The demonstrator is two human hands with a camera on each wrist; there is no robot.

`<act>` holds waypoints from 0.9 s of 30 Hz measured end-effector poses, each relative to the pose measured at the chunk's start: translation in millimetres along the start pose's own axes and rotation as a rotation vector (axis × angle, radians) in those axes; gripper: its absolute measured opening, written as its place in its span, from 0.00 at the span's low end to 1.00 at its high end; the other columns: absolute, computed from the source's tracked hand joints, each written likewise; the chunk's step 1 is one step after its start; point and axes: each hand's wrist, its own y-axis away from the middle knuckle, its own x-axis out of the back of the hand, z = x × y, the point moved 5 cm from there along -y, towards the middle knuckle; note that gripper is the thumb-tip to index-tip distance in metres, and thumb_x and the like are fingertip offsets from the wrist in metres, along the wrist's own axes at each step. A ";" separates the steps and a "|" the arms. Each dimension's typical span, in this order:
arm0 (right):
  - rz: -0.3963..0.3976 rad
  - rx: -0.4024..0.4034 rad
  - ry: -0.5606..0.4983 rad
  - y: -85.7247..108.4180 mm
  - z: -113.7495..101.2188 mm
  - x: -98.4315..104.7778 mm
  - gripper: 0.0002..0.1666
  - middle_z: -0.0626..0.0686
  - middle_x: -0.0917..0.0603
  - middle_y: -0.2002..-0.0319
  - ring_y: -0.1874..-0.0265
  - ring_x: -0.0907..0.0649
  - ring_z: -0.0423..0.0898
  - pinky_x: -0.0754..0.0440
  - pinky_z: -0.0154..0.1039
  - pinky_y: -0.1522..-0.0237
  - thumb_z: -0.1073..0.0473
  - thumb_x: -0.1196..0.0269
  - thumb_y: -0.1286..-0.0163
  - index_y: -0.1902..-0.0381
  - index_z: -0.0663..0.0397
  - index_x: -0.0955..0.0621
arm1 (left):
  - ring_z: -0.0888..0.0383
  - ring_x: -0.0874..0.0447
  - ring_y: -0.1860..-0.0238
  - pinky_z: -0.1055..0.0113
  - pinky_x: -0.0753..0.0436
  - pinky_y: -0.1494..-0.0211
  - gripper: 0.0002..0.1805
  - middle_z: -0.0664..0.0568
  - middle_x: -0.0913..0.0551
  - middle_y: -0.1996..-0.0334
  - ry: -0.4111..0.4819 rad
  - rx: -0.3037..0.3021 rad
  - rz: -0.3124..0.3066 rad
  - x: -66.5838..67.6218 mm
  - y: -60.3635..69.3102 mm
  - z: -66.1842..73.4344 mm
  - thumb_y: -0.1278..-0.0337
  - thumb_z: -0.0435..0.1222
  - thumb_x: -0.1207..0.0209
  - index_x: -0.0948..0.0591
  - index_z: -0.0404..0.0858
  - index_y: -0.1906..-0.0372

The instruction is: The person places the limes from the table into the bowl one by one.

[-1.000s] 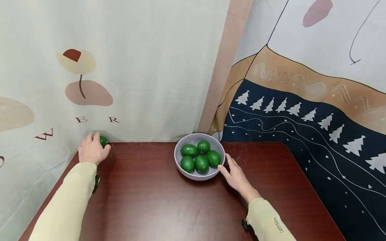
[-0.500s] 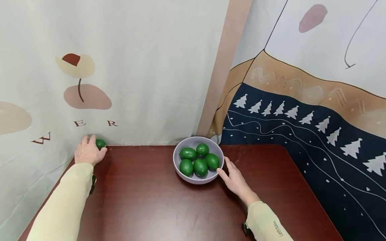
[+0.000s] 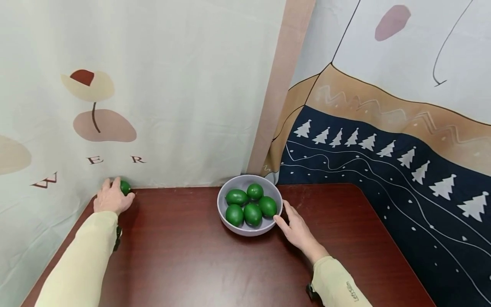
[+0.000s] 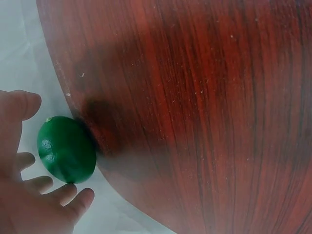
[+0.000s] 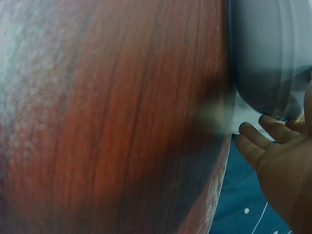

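Note:
At the table's far left corner, my left hand (image 3: 112, 198) reaches around a green lime (image 3: 125, 187). In the left wrist view, its fingertips are at one side of the lime (image 4: 67, 149), while the thumb (image 4: 30, 104) stands apart from the opposite end. A grey bowl (image 3: 250, 233) at the back of the table holds several more limes (image 3: 252, 214). My right hand (image 3: 298, 229) rests against the bowl's right side, thumb near the rim. The right wrist view has the fingers extended along the bowl's outer wall (image 5: 273, 53).
The dark red-brown wooden table (image 3: 184, 260) meets a pale printed curtain (image 3: 184, 106) along its back and left edges. A navy cloth with white trees (image 3: 360, 155) hangs beyond the right edge.
The head view has shifted slightly. My left hand still reaches around the lime, which now shows a little less beside the fingers. My right hand stays against the bowl.

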 end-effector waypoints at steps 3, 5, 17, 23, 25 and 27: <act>0.004 0.009 0.003 0.1 -0.3 0.1 0.39 0.68 0.31 0.27 0.27 0.31 0.64 0.34 0.63 0.27 0.50 0.39 0.22 0.21 0.60 0.38 | 0.14 0.48 0.37 0.23 0.40 0.39 0.44 0.18 0.54 0.28 -0.014 -0.003 0.008 -2.2 -1.0 -1.0 0.32 0.44 0.47 0.50 0.22 0.23; 0.008 0.011 0.007 0.1 -0.3 0.2 0.39 0.67 0.31 0.27 0.27 0.31 0.64 0.34 0.63 0.28 0.50 0.39 0.22 0.21 0.60 0.37 | 0.14 0.48 0.37 0.23 0.39 0.40 0.44 0.18 0.54 0.28 -0.015 -0.004 0.009 -3.2 -1.3 -1.2 0.32 0.44 0.47 0.50 0.22 0.23; 0.018 0.017 0.000 0.6 0.7 0.2 0.39 0.67 0.31 0.27 0.27 0.30 0.64 0.33 0.63 0.28 0.50 0.39 0.21 0.21 0.59 0.37 | 0.17 0.44 0.38 0.24 0.36 0.41 0.40 0.19 0.48 0.31 -0.004 -0.026 0.062 -8.8 1.2 2.5 0.35 0.42 0.44 0.43 0.22 0.27; 0.024 0.033 0.000 0.1 -1.3 0.2 0.38 0.68 0.30 0.28 0.27 0.30 0.65 0.34 0.63 0.28 0.52 0.39 0.22 0.22 0.61 0.37 | 0.18 0.41 0.40 0.25 0.34 0.43 0.36 0.19 0.45 0.32 0.023 -0.040 0.099 -10.2 3.6 6.0 0.35 0.39 0.43 0.40 0.23 0.29; 0.025 0.038 0.000 0.1 -2.1 0.1 0.38 0.69 0.30 0.28 0.27 0.30 0.65 0.34 0.63 0.28 0.52 0.39 0.22 0.22 0.61 0.37 | 0.18 0.40 0.41 0.25 0.33 0.44 0.34 0.18 0.44 0.33 0.034 -0.052 0.115 -10.3 4.8 7.4 0.34 0.38 0.43 0.38 0.23 0.31; 0.024 0.035 0.004 0.3 -2.3 0.0 0.38 0.69 0.30 0.28 0.27 0.31 0.65 0.34 0.63 0.28 0.52 0.39 0.22 0.22 0.61 0.37 | 0.19 0.39 0.42 0.25 0.32 0.46 0.33 0.18 0.43 0.34 0.037 -0.065 0.132 -11.4 5.2 7.8 0.34 0.38 0.41 0.37 0.23 0.32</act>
